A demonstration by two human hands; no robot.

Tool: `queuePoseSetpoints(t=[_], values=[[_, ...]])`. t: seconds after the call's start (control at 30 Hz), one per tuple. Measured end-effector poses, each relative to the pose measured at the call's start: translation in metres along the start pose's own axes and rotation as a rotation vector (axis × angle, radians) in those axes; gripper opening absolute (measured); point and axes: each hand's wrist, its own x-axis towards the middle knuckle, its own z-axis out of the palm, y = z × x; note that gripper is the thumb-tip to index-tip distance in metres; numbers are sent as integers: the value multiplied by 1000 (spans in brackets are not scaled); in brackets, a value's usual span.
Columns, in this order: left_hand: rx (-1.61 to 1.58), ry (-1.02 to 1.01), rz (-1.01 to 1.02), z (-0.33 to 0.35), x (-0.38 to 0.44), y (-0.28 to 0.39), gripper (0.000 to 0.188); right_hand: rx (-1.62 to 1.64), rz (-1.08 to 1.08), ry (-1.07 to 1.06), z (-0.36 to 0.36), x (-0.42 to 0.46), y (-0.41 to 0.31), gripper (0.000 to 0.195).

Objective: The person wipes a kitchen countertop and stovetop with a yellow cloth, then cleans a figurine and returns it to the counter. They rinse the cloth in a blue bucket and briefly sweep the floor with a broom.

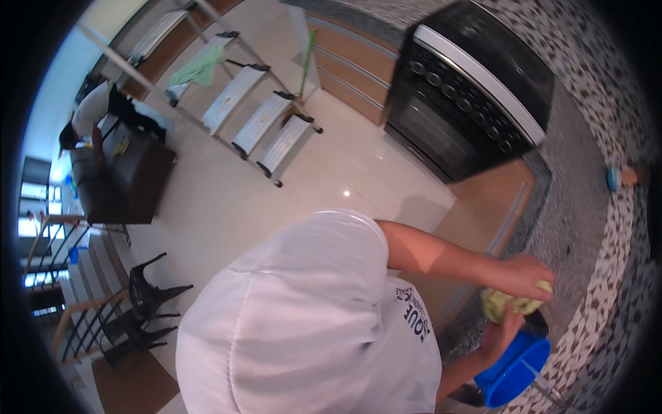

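My left hand (526, 279) grips a crumpled yellow-green cloth (497, 305) from above, its fingers closed around the fabric. Lower in the view, my right hand (500, 336) holds the same cloth, with its fingers against the underside. Just below the hands, a blue plastic bucket (517, 367) stands tilted in the picture at a metal sink, partly hidden by my right forearm. A faucet (543, 385) reaches over the bucket's opening. The grey stone countertop (563, 227) runs alongside, backed by patterned mosaic tiles.
A black stove (465, 98) stands along the counter. An aluminium stepladder (258, 124) with a green cloth (201, 67) on it stands on the tiled floor. At left, another person (93, 111) bends over a dark sofa (124, 181). Black chairs (147, 295) stand near the stairs.
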Motion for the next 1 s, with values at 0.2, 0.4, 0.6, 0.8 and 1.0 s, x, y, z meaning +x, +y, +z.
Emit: queuePoseSetpoints(t=[0.2, 0.4, 0.6, 0.8, 1.0], values=[[329, 145, -305, -181, -122, -57, 37, -443, 187, -390, 200, 29, 67, 37], [386, 755, -649, -385, -259, -48, 38, -747, -29, -717, 352, 70, 130, 34], [338, 1570, -594, -531, -398, -14, 28, -930, 2, -994, 461, 118, 165, 33], [696, 1951, -514, -621, -489, 29, 44, -994, 118, -1129, 584, 200, 222, 37], [955, 2111, -912, -699, -510, 70, 66, -864, 14, -1414, 798, 248, 223, 48]])
